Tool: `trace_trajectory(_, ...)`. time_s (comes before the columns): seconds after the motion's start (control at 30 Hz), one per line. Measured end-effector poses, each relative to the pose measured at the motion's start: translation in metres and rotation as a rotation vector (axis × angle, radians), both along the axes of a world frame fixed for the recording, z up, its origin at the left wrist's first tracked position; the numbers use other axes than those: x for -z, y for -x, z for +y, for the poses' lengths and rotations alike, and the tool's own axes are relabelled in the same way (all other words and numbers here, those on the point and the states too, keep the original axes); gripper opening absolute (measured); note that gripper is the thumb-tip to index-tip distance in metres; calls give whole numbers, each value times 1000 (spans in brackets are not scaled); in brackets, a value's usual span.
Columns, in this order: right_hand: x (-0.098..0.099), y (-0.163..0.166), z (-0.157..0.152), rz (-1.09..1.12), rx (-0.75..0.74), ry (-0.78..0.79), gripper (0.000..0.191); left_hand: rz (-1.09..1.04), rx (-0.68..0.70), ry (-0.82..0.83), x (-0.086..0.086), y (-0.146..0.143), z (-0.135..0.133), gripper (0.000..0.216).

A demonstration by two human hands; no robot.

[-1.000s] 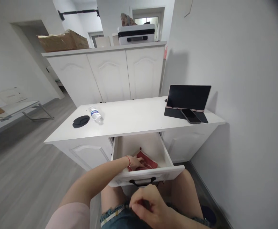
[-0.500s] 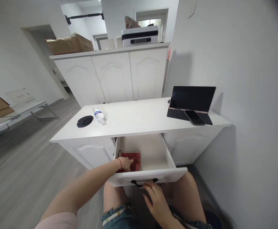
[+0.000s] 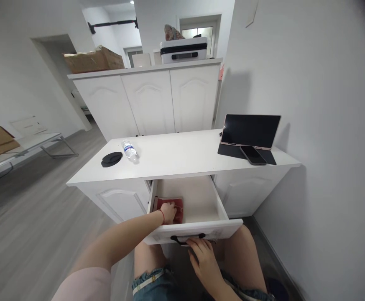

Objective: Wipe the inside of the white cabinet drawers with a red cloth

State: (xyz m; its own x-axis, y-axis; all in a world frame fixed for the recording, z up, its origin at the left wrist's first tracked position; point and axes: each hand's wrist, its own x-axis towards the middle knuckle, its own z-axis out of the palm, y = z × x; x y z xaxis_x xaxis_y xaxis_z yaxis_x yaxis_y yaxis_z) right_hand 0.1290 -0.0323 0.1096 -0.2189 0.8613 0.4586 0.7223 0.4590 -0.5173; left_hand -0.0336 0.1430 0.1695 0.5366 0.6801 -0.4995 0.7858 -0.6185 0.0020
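1. We count one open drawer [image 3: 199, 202], one black handle [image 3: 178, 240] and one red cloth [image 3: 178, 204].
2. On the countertop [image 3: 169, 156]: one bottle [image 3: 129, 150], one tablet [image 3: 251, 130], one phone [image 3: 253, 155].
3. Our left hand [image 3: 169, 212] presses on the cloth; whether it grips, we cannot tell.
4. Our right hand [image 3: 205, 261] touches the handle; its hold is unclear to us.
5. A second ago, the cloth lay nearer the drawer's middle; now it's by the left wall.
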Motion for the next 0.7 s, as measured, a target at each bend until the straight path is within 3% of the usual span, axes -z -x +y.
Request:
trace_trajectory(0.07, -1, 0, 1, 19, 1, 6, 44, -48, 139, -3, -4, -1, 1, 49)
trace_trajectory(0.17, -3, 0, 3, 38, -2, 24, 43, -53, 335, 120, -6, -6, 1, 42)
trace_trajectory(0.27, -5, 0, 4, 58, 0, 28, 43, -16, 339, 220, -6, -9, 2, 36)
trace_trajectory(0.57, -2, -2, 10, 134, -16, 15, 43, -124, -18, 146, -23, 6, 18, 11)
trace_trajectory(0.7, -4, -3, 15, 133, -28, 52, 33, -423, -300, 90, -42, 38, 30, 40)
